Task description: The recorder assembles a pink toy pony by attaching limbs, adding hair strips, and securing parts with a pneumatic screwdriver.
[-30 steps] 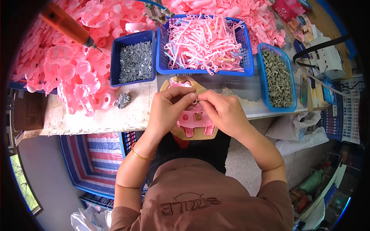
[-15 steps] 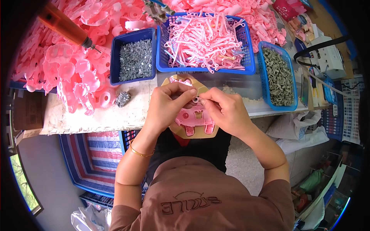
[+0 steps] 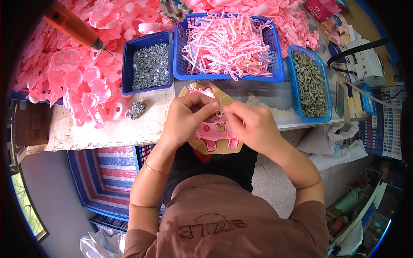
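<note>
A pink plastic toy shell (image 3: pixel 216 132) lies in a tan octagonal fixture (image 3: pixel 234 148) at the table's front edge. Over its upper part, my left hand (image 3: pixel 186 118) has thumb and forefinger drawn together beside a small round part with a dark centre (image 3: pixel 219 113). Whether those fingers grip that part or something behind it is hidden. Just right of the round part is my right hand (image 3: pixel 256 127), its fingers curled and pinched; anything between them is too small or covered to make out.
Behind the fixture stands a blue basket (image 3: pixel 279 76) of pink link-shaped pieces. A dark blue bin (image 3: pixel 127 88) of screws is left, beside a small screw pile (image 3: pixel 136 110). A light blue basket (image 3: pixel 329 115) holds grey-green parts. An orange power screwdriver (image 3: pixel 73 28) hangs over heaped pink shells (image 3: pixel 88 81).
My right hand has drawn slightly to the right, off the small round part, which now shows more fully. My left hand stays nearly in place.
</note>
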Demonstrator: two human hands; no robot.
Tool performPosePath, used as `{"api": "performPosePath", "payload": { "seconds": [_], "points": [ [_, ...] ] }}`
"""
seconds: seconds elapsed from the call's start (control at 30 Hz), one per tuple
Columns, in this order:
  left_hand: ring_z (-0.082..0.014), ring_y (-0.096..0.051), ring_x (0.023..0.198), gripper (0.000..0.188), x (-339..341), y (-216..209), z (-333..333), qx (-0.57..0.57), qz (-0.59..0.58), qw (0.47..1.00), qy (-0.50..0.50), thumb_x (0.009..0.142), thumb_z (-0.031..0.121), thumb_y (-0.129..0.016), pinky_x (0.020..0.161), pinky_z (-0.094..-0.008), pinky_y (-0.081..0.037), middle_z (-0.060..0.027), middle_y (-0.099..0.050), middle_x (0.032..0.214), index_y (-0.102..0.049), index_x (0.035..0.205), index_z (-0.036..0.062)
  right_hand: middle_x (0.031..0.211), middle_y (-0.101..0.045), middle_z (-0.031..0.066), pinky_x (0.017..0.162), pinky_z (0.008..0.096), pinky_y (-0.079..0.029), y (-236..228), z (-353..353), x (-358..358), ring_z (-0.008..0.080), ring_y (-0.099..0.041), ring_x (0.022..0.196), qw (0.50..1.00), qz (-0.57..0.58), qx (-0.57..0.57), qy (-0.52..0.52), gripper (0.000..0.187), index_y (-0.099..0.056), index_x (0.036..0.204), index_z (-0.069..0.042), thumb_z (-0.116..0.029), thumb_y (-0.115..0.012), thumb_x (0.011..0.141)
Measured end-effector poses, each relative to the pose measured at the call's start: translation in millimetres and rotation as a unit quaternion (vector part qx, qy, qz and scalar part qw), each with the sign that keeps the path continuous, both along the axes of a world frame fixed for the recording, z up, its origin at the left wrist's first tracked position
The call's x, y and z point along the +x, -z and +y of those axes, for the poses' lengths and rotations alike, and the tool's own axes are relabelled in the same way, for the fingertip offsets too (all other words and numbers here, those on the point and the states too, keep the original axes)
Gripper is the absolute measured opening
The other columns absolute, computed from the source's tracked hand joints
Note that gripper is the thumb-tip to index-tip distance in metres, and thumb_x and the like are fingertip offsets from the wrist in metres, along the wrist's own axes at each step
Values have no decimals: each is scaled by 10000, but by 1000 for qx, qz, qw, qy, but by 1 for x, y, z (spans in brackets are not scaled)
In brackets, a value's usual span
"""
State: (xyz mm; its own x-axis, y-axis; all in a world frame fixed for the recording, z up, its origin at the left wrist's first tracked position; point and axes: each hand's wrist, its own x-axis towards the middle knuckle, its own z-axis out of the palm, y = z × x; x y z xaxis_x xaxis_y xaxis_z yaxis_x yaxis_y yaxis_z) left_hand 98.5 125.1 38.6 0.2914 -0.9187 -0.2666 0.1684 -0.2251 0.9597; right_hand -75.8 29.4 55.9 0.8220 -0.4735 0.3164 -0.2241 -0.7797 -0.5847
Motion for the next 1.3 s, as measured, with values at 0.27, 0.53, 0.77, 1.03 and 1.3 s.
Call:
{"api": "performPosePath", "payload": {
  "seconds": [0.27,0.53,0.77,1.03,1.3],
  "points": [
    [-81,-640,740,185,8,8,6,-44,61,997,35,918,103,-682,693,-232,-546,-54,-693,857,-689,1016,-54,765,-705,82,614,245,-511,-15,-5,1,86,-656,686,952,16,306,8,100,-651,959,28,-48,-655,894],
    [-71,-628,749,311,10,-5,21,-19,-80,997,-14,902,82,-672,647,-228,-511,-50,-696,932,-654,1208,34,794,-698,62,653,243,-512,7,-6,-2,85,-644,710,927,84,366,13,123,-671,920,51,-69,-662,892],
    [-261,-569,887,250,15,-2,36,-173,-483,857,52,759,35,-671,812,-368,-458,-88,-644,1092,-669,1007,69,775,-643,63,643,291,-503,12,6,4,175,-656,702,974,85,210,14,116,-701,879,4,-95,-698,818],
    [-356,-432,1303,339,-4,8,38,-126,-539,831,56,716,130,-721,1065,-457,-349,-138,-513,1396,-655,1043,77,784,-635,92,655,417,-487,18,13,15,301,-638,728,981,170,89,-6,138,-699,817,-53,-182,-650,802],
    [-370,-395,1359,389,-5,8,46,-98,-518,847,62,701,124,-681,1094,-472,-324,-150,-497,1424,-654,1086,76,795,-629,87,653,427,-491,19,16,16,308,-634,735,984,166,71,-4,121,-689,829,-61,-171,-645,804]
  ]
}}
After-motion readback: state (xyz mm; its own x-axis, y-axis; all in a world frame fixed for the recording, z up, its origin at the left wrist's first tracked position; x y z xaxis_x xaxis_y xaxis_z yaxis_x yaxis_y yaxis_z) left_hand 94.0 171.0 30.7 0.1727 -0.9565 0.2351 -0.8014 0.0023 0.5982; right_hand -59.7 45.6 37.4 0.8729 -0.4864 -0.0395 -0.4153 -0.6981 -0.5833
